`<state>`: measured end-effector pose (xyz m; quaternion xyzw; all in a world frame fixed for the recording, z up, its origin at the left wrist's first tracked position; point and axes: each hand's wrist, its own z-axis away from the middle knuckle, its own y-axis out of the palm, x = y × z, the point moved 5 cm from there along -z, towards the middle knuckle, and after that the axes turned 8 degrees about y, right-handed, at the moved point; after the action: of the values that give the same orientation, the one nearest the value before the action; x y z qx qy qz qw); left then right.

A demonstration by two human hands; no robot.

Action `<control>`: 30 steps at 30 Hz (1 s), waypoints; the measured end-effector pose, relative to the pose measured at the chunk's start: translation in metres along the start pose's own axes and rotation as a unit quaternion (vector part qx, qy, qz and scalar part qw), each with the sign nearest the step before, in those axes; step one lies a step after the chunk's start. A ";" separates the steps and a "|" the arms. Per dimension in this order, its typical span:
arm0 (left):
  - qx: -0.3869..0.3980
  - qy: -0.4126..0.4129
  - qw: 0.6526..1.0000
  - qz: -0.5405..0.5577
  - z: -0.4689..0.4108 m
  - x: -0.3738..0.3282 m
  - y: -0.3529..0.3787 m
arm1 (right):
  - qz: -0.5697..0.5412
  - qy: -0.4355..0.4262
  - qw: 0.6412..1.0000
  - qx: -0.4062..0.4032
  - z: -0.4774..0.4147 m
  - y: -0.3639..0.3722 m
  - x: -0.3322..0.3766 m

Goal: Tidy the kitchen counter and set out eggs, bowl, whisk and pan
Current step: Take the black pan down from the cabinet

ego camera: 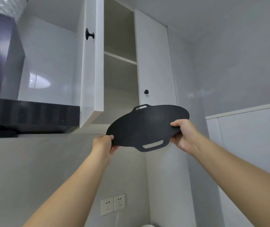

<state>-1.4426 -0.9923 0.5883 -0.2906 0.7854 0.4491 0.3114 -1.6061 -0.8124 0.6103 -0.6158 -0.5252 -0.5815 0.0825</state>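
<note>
Both hands grip a flat black round pan with slotted handle tabs, held tilted just below the open wall cabinet. The left hand pinches the pan's left rim; the right hand clamps its right rim. The cabinet's open door hangs left of the opening, beside the black range hood. The closed door borders the right. Both shelves look bare. Two wall sockets sit far below.

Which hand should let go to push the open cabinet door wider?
Probably the left hand. It grips the black flat pan on the side nearest the open cabinet door; the right hand holds the far edge, away from it.
</note>
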 end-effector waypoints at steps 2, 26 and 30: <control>0.004 -0.008 0.998 -0.059 0.012 -0.006 -0.011 | -0.037 0.016 0.999 -0.024 0.015 -0.007 -0.012; 0.033 0.509 0.472 -0.719 0.025 -0.059 0.045 | -0.061 0.105 0.990 -0.078 0.023 -0.042 -0.071; 0.046 0.494 0.399 -0.771 0.011 -0.047 0.064 | -0.056 0.111 0.989 -0.082 0.010 -0.047 -0.077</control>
<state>-1.4574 -0.9464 0.6529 -0.9292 0.2639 -0.2405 0.0957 -1.6171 -0.8276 0.5212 -0.5217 -0.4967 -0.6913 0.0569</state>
